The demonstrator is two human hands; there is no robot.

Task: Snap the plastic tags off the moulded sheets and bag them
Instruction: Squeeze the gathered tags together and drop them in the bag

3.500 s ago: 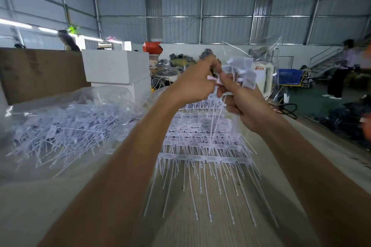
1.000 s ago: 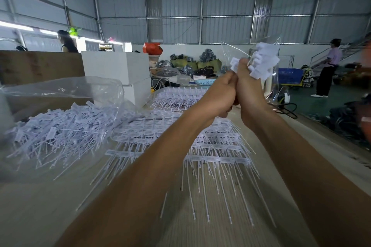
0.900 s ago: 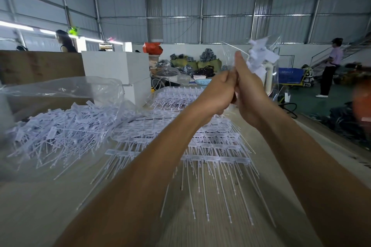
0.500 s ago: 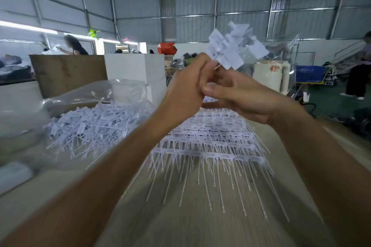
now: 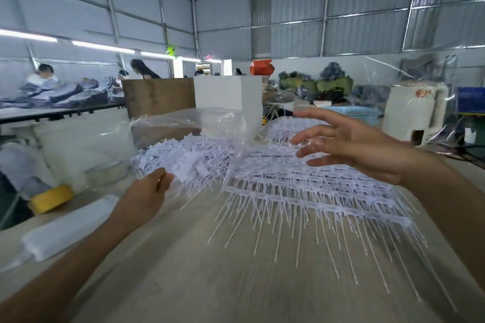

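Moulded white tag sheets (image 5: 315,189) lie stacked on the wooden table (image 5: 210,270), their long thin pins pointing towards me. To their left lies a clear plastic bag (image 5: 189,123) full of loose snapped tags. My left hand (image 5: 147,194) grips a bunch of snapped tags (image 5: 189,168) at the bag's mouth; motion blur hides the exact grip. My right hand (image 5: 351,144) hovers above the sheets with its fingers spread and nothing in it.
A yellow tape roll (image 5: 51,198) and a flat clear packet (image 5: 65,228) lie near the table's left edge. A cardboard box (image 5: 158,96) and a white box (image 5: 228,93) stand behind the bag. A white appliance (image 5: 414,113) stands back right. People work at a far table.
Both hands held the bunch of tags up in the air. Now my left hand has carried it down to the bag, and my right hand has let go and spread open.
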